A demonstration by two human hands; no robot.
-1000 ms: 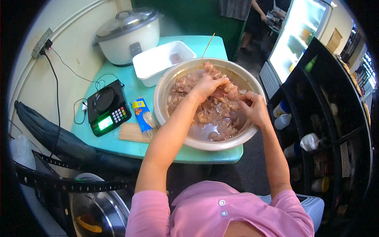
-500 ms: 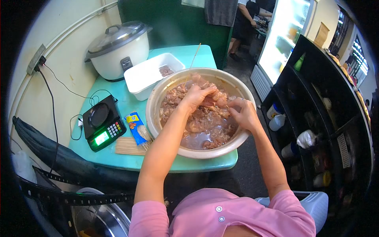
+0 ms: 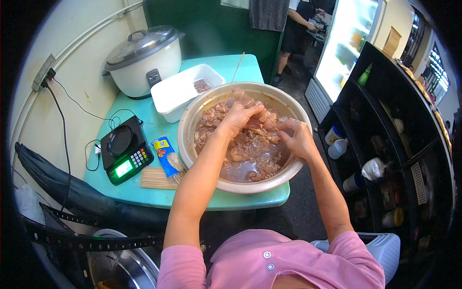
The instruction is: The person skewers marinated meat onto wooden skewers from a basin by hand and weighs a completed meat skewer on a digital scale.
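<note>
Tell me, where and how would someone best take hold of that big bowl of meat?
Probably by the rim of the bowl, on opposite sides, left and right, coming from outside. The rim curves all round, its right side juts past the table, and meat and liquid lie inside, so holding it level seems wise.

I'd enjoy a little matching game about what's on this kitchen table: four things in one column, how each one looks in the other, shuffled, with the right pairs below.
Things
1. Scale
2. Tub
3. Cooker
4. Basin

How it looks
A. Heaped meat in cloudy liquid
B. Lid on, beside the wall
C. Display glowing green
D. White, with only a little meat at one end

Right pairs: 1-C, 2-D, 3-B, 4-A
</note>
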